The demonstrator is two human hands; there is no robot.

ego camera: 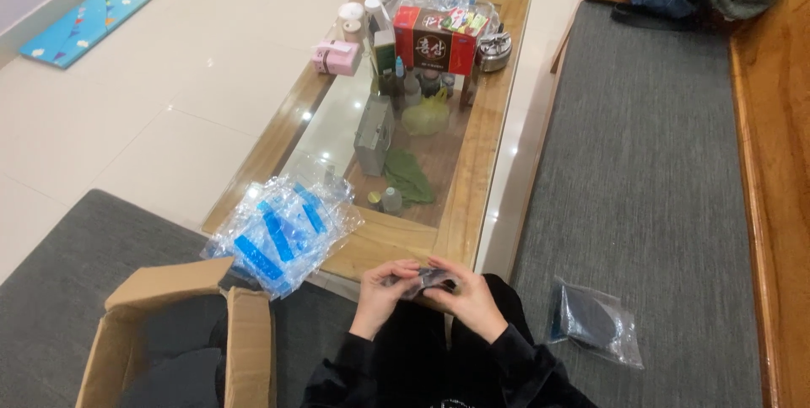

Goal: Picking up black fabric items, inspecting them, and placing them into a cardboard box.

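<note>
Cardboard box (pixel 169 332) left of hands (pixel 426 290), wooden table (pixel 472 155) ahead.

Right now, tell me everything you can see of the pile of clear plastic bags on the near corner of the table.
The pile of clear plastic bags is a loose, crinkled heap of glossy transparent film with blue strips showing through. It lies on the wooden rim of the table at its near left corner, overhanging the edge toward the open cardboard box. Neither hand touches it. What the bags contain cannot be made out.
</note>
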